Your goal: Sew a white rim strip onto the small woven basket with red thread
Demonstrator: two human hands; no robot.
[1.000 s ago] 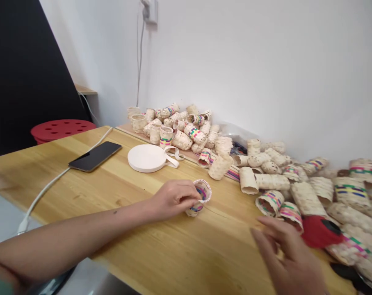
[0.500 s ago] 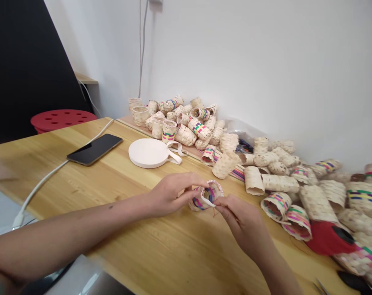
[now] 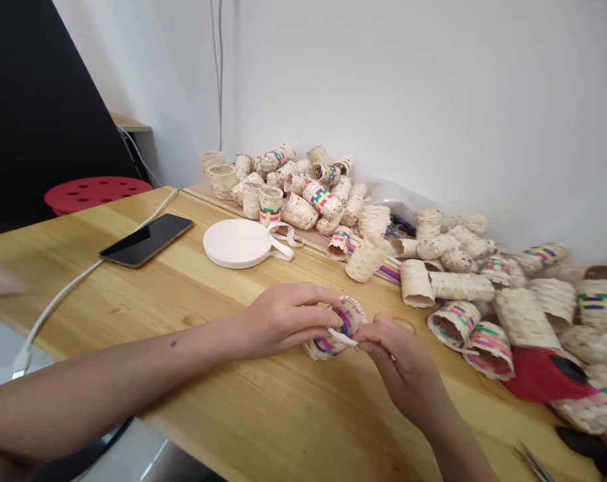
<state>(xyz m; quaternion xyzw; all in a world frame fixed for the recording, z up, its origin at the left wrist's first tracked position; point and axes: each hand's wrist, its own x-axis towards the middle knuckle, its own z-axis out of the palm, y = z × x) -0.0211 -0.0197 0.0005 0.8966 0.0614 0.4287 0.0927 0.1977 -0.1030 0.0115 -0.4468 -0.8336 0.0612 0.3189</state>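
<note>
A small woven bamboo basket, banded in pink, blue and yellow, lies tilted at the table's front middle with its mouth toward me and to the right. Stitching in red and white runs along the far part of its rim. My left hand is closed on the basket, fingers over the near rim. A white strip follows the near rim, and its end is pinched by my right hand. Behind the right knuckles curves a thin orange-brown thread; where it enters the fingers is hidden.
A roll of white tape and a phone with a white cable lie left on the wooden table. Woven baskets are heaped along the wall. At right are a red cloth item and scissors.
The view has shifted slightly. My left fingers lie flatter over the basket's rim, and the basket has turned a little. A loop of thread now shows behind my right hand.
</note>
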